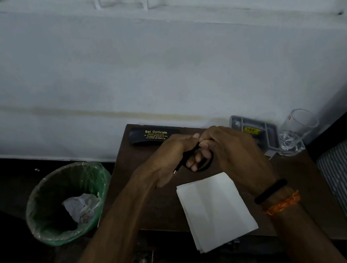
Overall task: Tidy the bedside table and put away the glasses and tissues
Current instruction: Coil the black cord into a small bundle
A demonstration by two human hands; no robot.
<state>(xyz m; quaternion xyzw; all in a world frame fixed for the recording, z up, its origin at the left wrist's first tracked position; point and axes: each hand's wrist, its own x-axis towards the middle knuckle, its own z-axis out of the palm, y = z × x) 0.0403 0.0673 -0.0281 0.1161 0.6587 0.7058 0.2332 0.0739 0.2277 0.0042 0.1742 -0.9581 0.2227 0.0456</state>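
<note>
The white tissues (215, 210) lie nearest on the brown table (294, 171). Just past them, the left hand (170, 159) and right hand (228, 147) both grip the black glasses (205, 165). The case (150, 136) lies sideways farther back, nearer the left hand.

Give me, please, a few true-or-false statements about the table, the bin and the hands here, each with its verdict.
1. Both hands hold the glasses. True.
2. The glasses case lies in the bin. False: it lies on the table, by the wall.
3. The tissues lie folded on the table. True.
4. The bin is empty. False: crumpled paper lies in it.
5. A glass stands at the table's right. True.
</note>
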